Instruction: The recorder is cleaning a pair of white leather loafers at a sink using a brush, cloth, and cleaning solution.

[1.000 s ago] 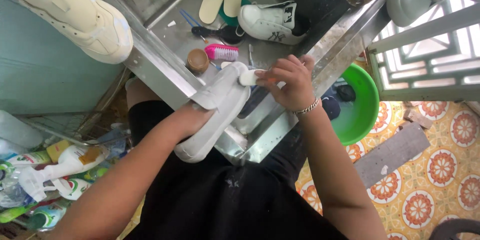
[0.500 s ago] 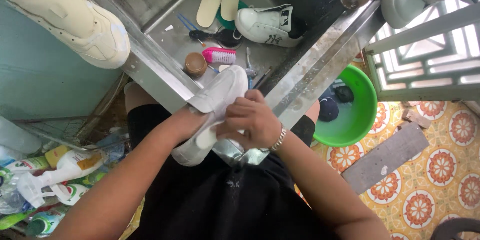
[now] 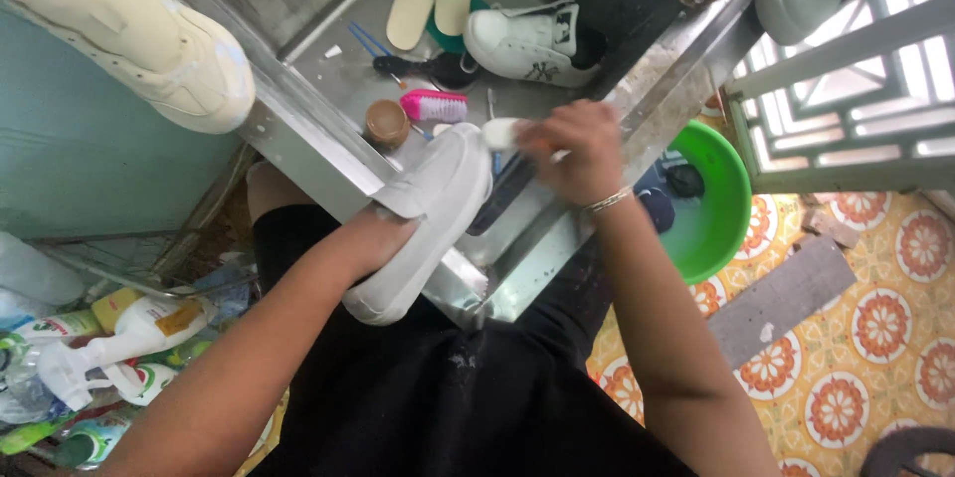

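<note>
A white sneaker (image 3: 430,213) rests on the front rim of the steel sink (image 3: 328,154), sole side up. My left hand (image 3: 370,233) is tucked inside the shoe's opening and holds it; only the wrist shows. My right hand (image 3: 567,149) is closed on a white scrub brush (image 3: 500,132) pressed at the shoe's toe end. A bracelet sits on the right wrist.
Inside the sink lie a second white sneaker (image 3: 524,39), two insoles (image 3: 435,0), a pink brush (image 3: 434,105) and a brown lid (image 3: 386,123). Another white shoe (image 3: 139,44) sits upper left. A green basin (image 3: 711,198) stands at right, cleaner bottles (image 3: 109,348) lower left.
My right hand with the brush went from the toe down to the shoe's middle, then back up to the toe end. The left hand kept the shoe on the rim.
</note>
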